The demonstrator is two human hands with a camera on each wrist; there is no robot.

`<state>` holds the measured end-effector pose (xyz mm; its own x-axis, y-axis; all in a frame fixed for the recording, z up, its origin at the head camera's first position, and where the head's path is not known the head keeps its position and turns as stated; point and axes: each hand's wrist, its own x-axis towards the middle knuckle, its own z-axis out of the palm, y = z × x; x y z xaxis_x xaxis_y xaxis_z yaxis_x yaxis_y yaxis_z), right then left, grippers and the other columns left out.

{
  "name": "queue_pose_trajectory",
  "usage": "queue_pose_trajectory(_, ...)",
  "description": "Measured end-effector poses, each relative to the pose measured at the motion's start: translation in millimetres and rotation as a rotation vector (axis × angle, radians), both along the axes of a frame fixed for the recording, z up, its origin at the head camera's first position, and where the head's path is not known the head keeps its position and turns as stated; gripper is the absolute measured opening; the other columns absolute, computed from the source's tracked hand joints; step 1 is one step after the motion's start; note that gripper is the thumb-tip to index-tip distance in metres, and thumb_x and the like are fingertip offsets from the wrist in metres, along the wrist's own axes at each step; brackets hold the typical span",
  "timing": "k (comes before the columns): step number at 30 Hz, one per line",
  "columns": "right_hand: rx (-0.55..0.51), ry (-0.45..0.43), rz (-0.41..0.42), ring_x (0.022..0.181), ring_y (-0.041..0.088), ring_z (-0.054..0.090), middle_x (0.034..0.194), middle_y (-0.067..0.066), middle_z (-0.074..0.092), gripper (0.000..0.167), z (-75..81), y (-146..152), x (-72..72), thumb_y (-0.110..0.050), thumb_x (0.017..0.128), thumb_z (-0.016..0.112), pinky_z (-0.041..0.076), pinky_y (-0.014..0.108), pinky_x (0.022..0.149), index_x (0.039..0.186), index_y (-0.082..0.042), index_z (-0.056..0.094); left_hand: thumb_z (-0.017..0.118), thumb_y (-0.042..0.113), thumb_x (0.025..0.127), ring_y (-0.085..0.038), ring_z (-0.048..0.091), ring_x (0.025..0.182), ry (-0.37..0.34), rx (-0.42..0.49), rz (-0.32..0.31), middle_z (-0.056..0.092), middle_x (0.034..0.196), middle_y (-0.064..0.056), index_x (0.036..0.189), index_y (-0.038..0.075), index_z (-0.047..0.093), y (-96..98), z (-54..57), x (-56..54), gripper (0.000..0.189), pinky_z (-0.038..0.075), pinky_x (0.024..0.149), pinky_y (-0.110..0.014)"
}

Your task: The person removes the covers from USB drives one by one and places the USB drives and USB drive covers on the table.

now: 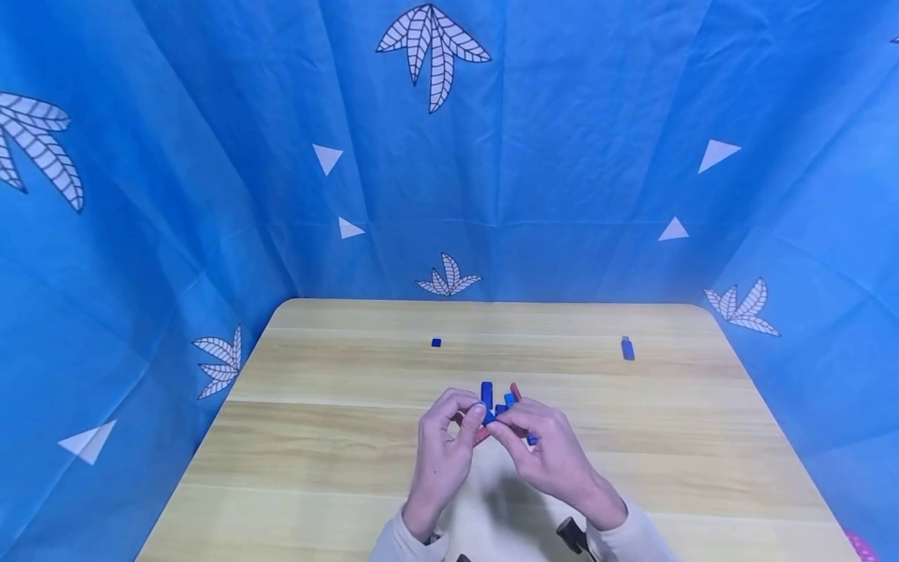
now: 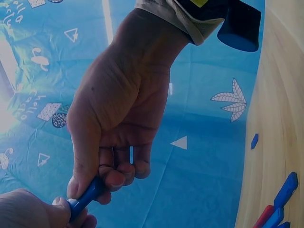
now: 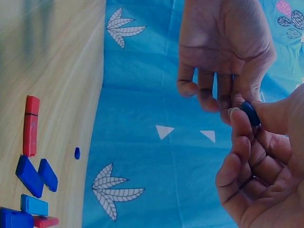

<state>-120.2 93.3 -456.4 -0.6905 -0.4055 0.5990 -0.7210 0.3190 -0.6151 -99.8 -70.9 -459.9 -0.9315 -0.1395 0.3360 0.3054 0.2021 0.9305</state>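
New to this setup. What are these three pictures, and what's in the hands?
There's no robot: these are a person's two bare hands. The wide picture comes from a head-worn camera looking forward and down. The other two come from cameras on the left and right wrists, so the table looks turned sideways.

The left hand and right hand pinch one short dark blue piece between them. On the wooden table, loose blue pieces and red pieces lie near the hands. Farther off are a tiny blue block and, to the right, a flat blue stick.
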Motion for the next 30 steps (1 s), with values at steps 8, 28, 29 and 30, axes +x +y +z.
queue_pose_trajectory(8,-0.008,0.029,-0.008,0.069,-0.002,0.052,0.077,-0.009,0.067,0.015,2.6,0.8,0.3,-0.008,0.092,0.073,0.045,0.011,0.059,0.089,-0.023,0.075,0.067,0.018,0.098,-0.008,0.059,0.079,0.043,0.009,-0.002,0.070,0.088,0.001,0.088,0.017,0.073,0.1,2.1,-0.4,0.011,0.049,0.071,-0.022)
queue_pose_trajectory(28,0.006,0.098,-0.041,0.070,-0.001,0.051,0.074,-0.010,0.064,0.016,6.1,4.6,4.6,-0.004,0.089,0.074,0.045,0.007,0.061,0.089,-0.020,0.075,0.068,0.003,0.095,-0.005,0.065,0.088,0.107,0.097,-0.023,0.071,0.090,-0.011,0.087,0.003,0.072,7.0,3.2,0.8,0.009,0.060,0.083,-0.025)
queue_pose_trajectory(29,0.005,0.101,-0.044,0.069,-0.001,0.051,0.073,-0.010,0.063,0.016,6.1,4.7,4.8,-0.004,0.089,0.074,0.045,0.007,0.061,0.088,-0.020,0.075,0.067,0.003,0.095,-0.005,0.065,0.089,0.104,0.105,-0.028,0.071,0.090,-0.011,0.087,0.002,0.072,7.3,3.7,0.7,0.009,0.060,0.084,-0.025)
queue_pose_trajectory(30,0.004,0.104,-0.048,0.069,0.000,0.051,0.073,-0.010,0.063,0.016,6.1,4.9,5.2,-0.004,0.089,0.074,0.044,0.007,0.062,0.088,-0.020,0.075,0.067,0.002,0.094,-0.004,0.065,0.089,0.100,0.114,-0.032,0.071,0.090,-0.011,0.086,0.002,0.072,7.6,4.1,0.9,0.010,0.060,0.085,-0.025)
